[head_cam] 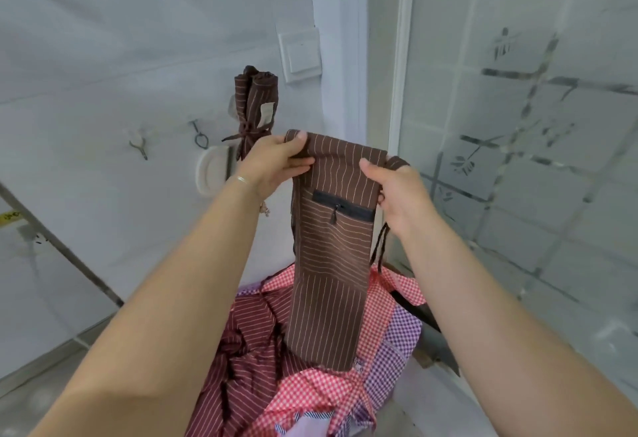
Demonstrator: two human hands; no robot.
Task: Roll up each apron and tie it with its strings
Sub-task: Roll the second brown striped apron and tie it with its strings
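Nearest, a heap of checked and striped aprons (310,378) lies below. Above it the brown striped apron (331,264) hangs lengthwise, long axis vertical, top edge rolled. The left hand (276,160) and right hand (397,191) pinch that roll's ends. Beyond, a tied apron roll (253,108) hangs on the wall.

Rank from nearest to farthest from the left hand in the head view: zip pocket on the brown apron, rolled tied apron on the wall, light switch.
From the left hand:
1. Rolled tied apron, hanging just above and behind it.
2. Zip pocket, lower right, on the brown apron.
3. Light switch, up on the wall.
1 and 2 are close in the picture.
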